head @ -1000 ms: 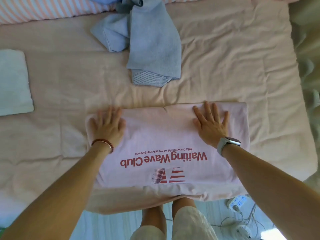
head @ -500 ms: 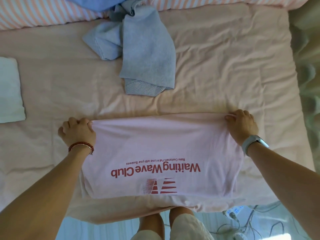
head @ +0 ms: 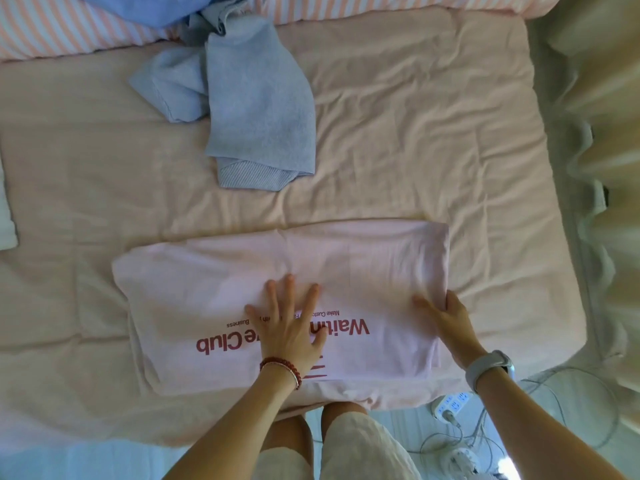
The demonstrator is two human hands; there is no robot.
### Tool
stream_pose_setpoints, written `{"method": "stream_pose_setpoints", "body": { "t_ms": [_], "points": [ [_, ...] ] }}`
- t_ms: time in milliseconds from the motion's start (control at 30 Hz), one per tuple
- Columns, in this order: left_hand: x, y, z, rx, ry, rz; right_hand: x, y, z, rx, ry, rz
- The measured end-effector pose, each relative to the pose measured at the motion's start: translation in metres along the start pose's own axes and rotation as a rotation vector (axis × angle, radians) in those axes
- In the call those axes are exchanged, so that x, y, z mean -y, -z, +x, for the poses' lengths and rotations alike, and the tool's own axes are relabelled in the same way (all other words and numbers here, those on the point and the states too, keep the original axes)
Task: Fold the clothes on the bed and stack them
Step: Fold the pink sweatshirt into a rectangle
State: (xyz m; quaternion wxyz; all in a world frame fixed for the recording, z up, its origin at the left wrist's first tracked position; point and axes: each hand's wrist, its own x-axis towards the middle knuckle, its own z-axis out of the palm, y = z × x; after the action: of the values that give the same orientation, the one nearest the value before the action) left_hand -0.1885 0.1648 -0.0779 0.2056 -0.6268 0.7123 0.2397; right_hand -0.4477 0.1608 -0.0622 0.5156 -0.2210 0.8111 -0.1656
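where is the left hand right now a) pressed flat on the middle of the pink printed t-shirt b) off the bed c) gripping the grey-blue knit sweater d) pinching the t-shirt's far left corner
a: the left hand, fingers spread, lies flat over the red lettering in the middle of the pink printed t-shirt, while the right hand grips its right edge.

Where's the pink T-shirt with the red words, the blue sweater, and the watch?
pink T-shirt (head: 363,265): head view, plain upper part of the folded cloth.
blue sweater (head: 259,98): head view, middle of its body.
watch (head: 488,370): head view, band on the right wrist.
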Motion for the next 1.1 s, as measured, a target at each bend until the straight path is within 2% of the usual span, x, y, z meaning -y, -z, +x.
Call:
{"method": "stream_pose_setpoints", "body": {
  "t_ms": [100,233,267,333,433,500,667,767,800,867,933,1000,1033,1100],
  "points": [
    [0.004,-0.006,0.011,0.114,0.013,0.011,0.003,0.004,-0.012,0.085,0.035,0.075],
    [0.014,0.021,0.019,0.27,-0.033,-0.121,0.036,-0.001,-0.038,0.222,0.212,0.085],
    [0.02,0.031,0.018,0.267,-0.039,-0.237,0.048,-0.005,-0.046,0.27,0.26,0.065],
    [0.037,0.051,0.013,0.202,-0.005,-0.632,0.073,-0.02,-0.067,0.386,0.353,0.042],
    [0.081,0.083,-0.005,0.219,0.23,-1.365,0.108,-0.063,-0.097,0.526,0.48,-0.062],
    [0.121,0.092,-0.024,0.26,0.356,-1.693,0.125,-0.105,-0.116,0.591,0.522,-0.149],
    [0.216,0.07,-0.062,0.27,0.451,-2.045,0.136,-0.227,-0.162,0.803,0.554,-0.243],
    [0.241,0.052,-0.073,0.315,0.492,-2.005,0.116,-0.275,-0.175,0.844,0.539,-0.464],
    [0.243,0.047,-0.074,0.313,0.496,-1.973,0.109,-0.283,-0.178,0.807,0.545,-0.523],
    [0.239,0.039,-0.072,0.203,0.5,-1.794,0.095,-0.287,-0.181,0.626,0.564,-0.513],
    [0.231,0.032,-0.067,0.066,0.474,-1.501,0.081,-0.28,-0.178,0.318,0.642,-0.478],
    [0.221,0.024,-0.064,-0.03,0.489,-1.292,0.069,-0.265,-0.17,0.001,0.702,-0.542],
    [0.217,0.023,-0.065,-0.086,0.504,-1.236,0.065,-0.258,-0.165,-0.105,0.707,-0.584],
    [0.21,0.02,-0.069,-0.206,0.483,-1.249,0.059,-0.244,-0.155,-0.178,0.676,-0.648]
  ]
}}
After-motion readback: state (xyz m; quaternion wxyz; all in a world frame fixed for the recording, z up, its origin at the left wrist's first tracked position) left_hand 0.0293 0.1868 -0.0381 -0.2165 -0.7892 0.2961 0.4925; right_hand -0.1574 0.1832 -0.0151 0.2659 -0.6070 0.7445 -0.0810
